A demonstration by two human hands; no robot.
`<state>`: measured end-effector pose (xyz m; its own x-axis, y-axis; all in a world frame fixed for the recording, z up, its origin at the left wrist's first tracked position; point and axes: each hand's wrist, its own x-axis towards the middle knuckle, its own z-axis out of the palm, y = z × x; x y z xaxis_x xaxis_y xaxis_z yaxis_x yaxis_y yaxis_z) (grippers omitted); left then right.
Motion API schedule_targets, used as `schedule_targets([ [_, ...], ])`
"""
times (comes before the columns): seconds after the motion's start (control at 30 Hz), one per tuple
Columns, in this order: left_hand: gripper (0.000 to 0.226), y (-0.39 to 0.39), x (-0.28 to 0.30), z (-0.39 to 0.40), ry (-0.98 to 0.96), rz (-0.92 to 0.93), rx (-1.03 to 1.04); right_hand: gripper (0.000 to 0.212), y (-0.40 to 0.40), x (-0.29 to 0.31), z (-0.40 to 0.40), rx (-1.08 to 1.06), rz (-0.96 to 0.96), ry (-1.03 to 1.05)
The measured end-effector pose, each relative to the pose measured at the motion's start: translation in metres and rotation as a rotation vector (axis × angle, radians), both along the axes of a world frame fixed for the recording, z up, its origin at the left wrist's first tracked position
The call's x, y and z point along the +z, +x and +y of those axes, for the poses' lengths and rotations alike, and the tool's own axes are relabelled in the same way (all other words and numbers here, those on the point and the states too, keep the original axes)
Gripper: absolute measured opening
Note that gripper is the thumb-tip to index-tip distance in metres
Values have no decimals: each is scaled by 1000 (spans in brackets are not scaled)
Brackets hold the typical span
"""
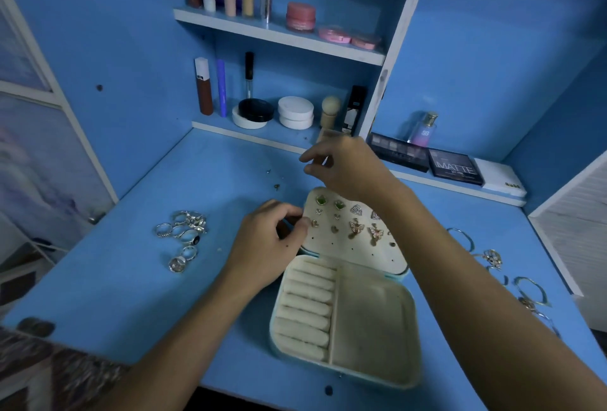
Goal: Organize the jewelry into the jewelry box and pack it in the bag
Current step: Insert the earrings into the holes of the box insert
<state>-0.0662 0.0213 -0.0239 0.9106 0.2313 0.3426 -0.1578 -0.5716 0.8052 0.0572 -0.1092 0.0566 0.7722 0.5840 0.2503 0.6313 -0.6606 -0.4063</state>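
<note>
An open cream jewelry box [371, 322] lies on the blue desk, with ring rolls on its left and an open compartment on its right. Its raised lid panel [358, 246] carries several earrings pinned in holes. My left hand [266, 246] grips the lid's left edge, fingers curled behind it. Hovering above the lid's top edge, my right hand [345, 167] has thumb and forefinger close together; whether they pinch something tiny I cannot tell. A heap of silver rings [184, 233] lies left of the box. Bangles and gold pieces [505, 269] lie to the right. No bag is in view.
Two tiny loose pieces [274, 180] lie on the desk behind my left hand. Cosmetics fill the two back shelves [279, 37]. Eyeshadow palettes [456, 167], a white case and a perfume bottle [423, 131] sit at the back right. The desk's front edge is close below the box.
</note>
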Motion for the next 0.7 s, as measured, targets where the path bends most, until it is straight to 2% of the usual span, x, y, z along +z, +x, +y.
schedule_targets([
  [0.27,4,1,-1,2,11,-7,-20,22,22,-6,40,83,82,-274],
  [0.7,9,3,-2,3,22,-6,-1,29,30,-18,69,130,79,-486],
])
